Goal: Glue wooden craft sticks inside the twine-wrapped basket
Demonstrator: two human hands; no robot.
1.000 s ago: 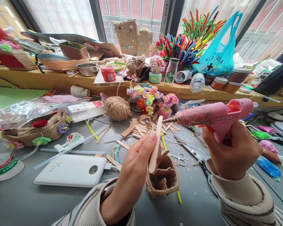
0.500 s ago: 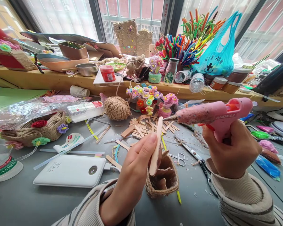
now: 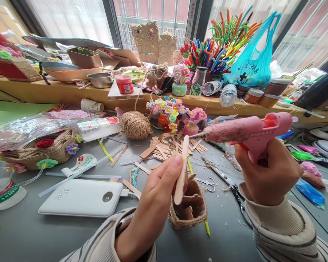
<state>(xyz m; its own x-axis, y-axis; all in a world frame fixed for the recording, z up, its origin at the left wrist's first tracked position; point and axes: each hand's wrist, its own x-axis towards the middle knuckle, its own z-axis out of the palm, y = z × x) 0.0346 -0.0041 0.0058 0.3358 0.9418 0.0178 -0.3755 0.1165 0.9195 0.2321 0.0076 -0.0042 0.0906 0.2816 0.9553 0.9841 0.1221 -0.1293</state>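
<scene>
My left hand [image 3: 153,203] pinches a wooden craft stick [image 3: 182,169] upright, thumb along its edge. My right hand [image 3: 265,174] grips a pink hot glue gun [image 3: 248,133], whose metal nozzle points left and nearly touches the stick's top end. Directly below the stick a small twine-wrapped basket [image 3: 190,209] stands on the grey table, with short wooden pieces inside it.
A pile of craft sticks [image 3: 169,145], a ball of twine [image 3: 136,124], small scissors [image 3: 207,183] and a white power bank [image 3: 82,198] lie on the table [image 3: 30,233]. A decorated twine basket [image 3: 41,149] sits left. Pipe-cleaner flowers, jars and a blue bag crowd the wooden sill.
The glue gun's nozzle has crept slightly up and right, staying near the stick's top end. The left hand and stick have barely moved.
</scene>
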